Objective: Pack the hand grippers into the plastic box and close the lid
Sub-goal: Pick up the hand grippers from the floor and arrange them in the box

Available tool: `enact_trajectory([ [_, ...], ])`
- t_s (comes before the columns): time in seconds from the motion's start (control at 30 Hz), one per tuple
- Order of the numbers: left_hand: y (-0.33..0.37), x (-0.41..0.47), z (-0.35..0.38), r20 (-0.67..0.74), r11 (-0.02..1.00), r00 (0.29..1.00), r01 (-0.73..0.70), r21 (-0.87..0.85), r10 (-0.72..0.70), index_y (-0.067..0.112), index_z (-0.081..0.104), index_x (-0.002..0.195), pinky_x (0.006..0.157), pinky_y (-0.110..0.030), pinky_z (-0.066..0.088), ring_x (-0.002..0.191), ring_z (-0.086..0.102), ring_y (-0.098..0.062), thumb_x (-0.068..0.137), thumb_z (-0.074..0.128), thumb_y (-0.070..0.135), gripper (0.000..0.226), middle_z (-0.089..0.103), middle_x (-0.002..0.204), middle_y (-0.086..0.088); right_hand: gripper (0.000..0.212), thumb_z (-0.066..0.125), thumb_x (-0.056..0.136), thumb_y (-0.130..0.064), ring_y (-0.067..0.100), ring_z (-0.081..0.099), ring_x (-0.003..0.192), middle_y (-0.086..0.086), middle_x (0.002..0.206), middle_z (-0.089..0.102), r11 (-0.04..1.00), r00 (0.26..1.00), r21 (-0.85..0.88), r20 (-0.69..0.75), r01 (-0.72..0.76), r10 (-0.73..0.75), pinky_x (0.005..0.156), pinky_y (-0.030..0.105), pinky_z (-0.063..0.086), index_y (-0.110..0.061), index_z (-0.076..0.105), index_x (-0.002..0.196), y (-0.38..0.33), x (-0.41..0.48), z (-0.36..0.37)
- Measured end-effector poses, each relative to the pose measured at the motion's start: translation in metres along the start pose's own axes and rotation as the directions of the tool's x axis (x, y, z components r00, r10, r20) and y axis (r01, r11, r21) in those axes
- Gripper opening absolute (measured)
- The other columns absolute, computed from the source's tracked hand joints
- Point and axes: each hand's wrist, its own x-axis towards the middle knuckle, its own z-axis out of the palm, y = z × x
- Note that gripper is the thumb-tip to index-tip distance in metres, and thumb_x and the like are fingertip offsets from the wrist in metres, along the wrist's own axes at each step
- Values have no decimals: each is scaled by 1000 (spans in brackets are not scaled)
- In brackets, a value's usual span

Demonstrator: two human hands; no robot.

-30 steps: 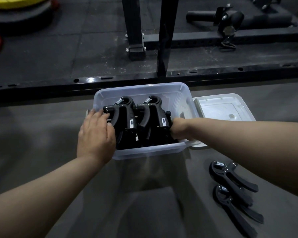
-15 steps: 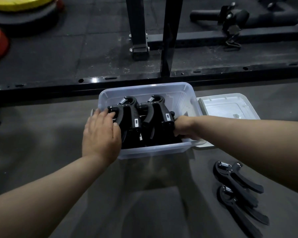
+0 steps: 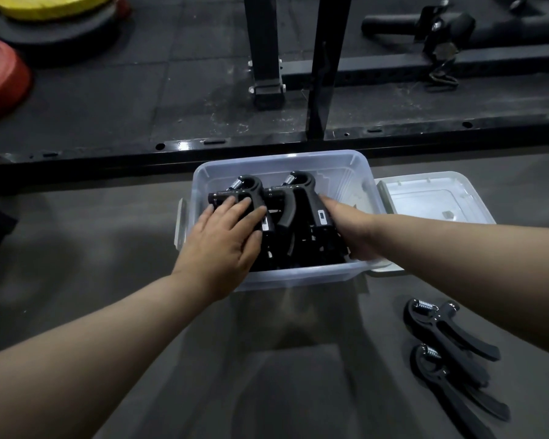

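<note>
Black hand grippers (image 3: 276,213) in plastic box (image 3: 279,163), between left hand (image 3: 225,239), right hand (image 3: 352,229)

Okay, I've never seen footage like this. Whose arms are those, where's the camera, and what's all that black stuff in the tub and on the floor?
There is no machine here. A person wears a wide-angle camera on the head, so you look down along their own two bare arms. The left hand lies flat on black hand grippers standing packed in a clear plastic box on the floor. The right hand reaches into the box against the grippers' other side; whether its grip closes on one is hidden. Two more hand grippers lie on the floor to the right, not yet packed. The box's lid lies beside it, still off. Behind are a black metal frame and weight plates, so it looks like a gym.
</note>
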Motion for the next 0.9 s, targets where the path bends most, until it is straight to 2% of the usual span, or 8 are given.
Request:
enact_trajectory([
  [0.2,-1,0,2,-35,1000,999,4,-7,-4,29,46,142,119,-42,20,145,28,-19,94,25,46,55,43,151,1,67,33,92,-67,17,71,74,9,98,74,997,998,-51,22,52,-51,55,22,54,-16,66,119,3,2,3],
  [0.37,-1,-1,0,-75,1000,997,14,-28,-16,25,52,138,117,-44,25,142,33,-21,94,29,41,52,46,148,-3,54,19,99,-63,-3,57,40,-14,51,63,984,993,-157,-60,88,-98,37,11,39,-26,59,96,3,2,7],
  [0.47,0,-2,-1,-62,997,997,38,-68,-43,26,51,139,115,-42,29,144,30,-20,93,27,44,55,45,149,-1,59,20,95,-69,0,64,52,-12,66,69,980,994,-182,-47,84,-94,50,19,43,-29,61,111,6,8,4],
  [0.6,1,-2,-1,-43,995,998,41,-94,-45,28,48,141,115,-39,27,146,24,-16,91,27,51,59,42,151,4,68,24,92,-72,12,72,79,0,96,76,995,996,-69,-58,69,-73,63,24,53,-24,66,115,7,9,2],
  [0.67,0,-3,0,-40,996,998,37,-77,-40,29,47,142,115,-39,28,146,24,-16,91,27,52,59,42,151,5,73,24,88,-77,15,68,100,0,116,71,993,995,-102,-74,61,-69,88,31,52,-27,61,126,6,10,3],
  [0.73,0,-3,0,-33,997,999,37,-63,-39,29,44,143,115,-39,27,147,22,-15,91,26,52,60,40,152,6,82,24,81,-85,17,58,119,-3,132,62,984,995,-173,-85,32,-47,111,38,35,-31,53,137,7,12,3],
  [0.8,1,-2,-1,-28,998,999,39,-53,-41,29,42,144,116,-38,26,147,21,-14,91,24,51,60,39,153,6,85,25,80,-85,15,54,120,-6,133,59,987,995,-157,-93,26,-41,113,35,31,-28,53,137,8,12,4],
  [0.9,1,-2,-1,-31,999,999,34,-33,-35,27,42,145,116,-38,25,147,22,-15,92,23,49,60,39,153,4,69,23,93,-70,17,50,117,-5,130,53,979,973,-195,-209,55,-97,102,30,33,-21,49,134,3,6,8],
])
